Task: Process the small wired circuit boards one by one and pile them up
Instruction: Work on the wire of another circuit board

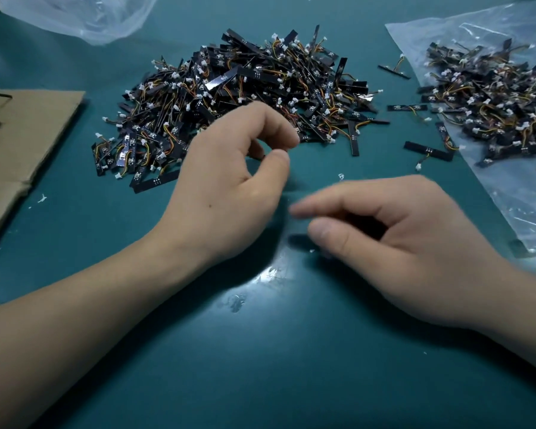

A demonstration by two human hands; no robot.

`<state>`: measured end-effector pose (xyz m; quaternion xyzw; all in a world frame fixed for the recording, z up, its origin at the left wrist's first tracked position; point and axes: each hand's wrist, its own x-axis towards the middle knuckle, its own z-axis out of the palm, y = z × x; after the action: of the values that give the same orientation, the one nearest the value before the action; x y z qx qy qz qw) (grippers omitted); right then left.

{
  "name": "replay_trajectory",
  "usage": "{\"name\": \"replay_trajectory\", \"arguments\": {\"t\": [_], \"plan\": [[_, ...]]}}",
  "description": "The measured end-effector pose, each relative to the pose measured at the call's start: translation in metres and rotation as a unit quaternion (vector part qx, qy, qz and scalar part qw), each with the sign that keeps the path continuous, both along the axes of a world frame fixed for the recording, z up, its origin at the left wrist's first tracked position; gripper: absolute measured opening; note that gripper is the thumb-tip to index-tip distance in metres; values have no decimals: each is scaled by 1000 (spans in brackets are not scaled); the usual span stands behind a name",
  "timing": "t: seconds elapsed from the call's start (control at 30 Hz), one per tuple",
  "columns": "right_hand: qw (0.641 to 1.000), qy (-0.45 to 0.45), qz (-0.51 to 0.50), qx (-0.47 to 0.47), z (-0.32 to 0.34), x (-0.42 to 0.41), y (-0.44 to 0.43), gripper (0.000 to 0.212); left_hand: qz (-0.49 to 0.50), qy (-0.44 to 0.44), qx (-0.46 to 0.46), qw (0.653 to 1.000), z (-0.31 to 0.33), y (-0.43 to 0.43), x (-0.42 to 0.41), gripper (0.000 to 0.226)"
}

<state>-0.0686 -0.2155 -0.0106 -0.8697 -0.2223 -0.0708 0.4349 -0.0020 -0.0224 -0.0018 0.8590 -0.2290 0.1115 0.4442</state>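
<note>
A large heap of small black circuit boards [245, 97] with orange-yellow wires and white connectors lies mid-table. A second heap of boards [495, 103] sits on a clear plastic bag [520, 205] at the right. My left hand [229, 187] hovers at the near edge of the large heap, thumb and forefinger loosely curled with a gap and nothing plainly between them. My right hand [406, 243] is blurred, low over the table. Its thumb and fingers are curled round a dark blurred strip [297, 239] that looks like a circuit board.
Loose boards [427, 150] lie scattered between the two heaps. A flattened cardboard sheet [28, 144] covers the left side of the green table [260, 351]. A crumpled clear bag [84, 17] lies at the back left. Small white scraps [239, 301] dot the table.
</note>
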Motion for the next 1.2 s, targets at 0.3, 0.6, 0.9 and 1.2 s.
{"name": "replay_trajectory", "arguments": {"t": [0.3,0.6,0.9,1.2], "plan": [[996,1,2,-89,6,-5,4,14,0,-20,125,992,-3,1,-2,36],[994,-43,-60,-75,4,-4,4,15,-26,-48,128,990,-7,1,-1,40],[912,93,-231,-326,8,3,12,89,-80,-110,49,989,-8,3,0,26],[964,21,-82,-251,7,-1,5,46,-85,-109,3,990,-10,3,3,20]]}}
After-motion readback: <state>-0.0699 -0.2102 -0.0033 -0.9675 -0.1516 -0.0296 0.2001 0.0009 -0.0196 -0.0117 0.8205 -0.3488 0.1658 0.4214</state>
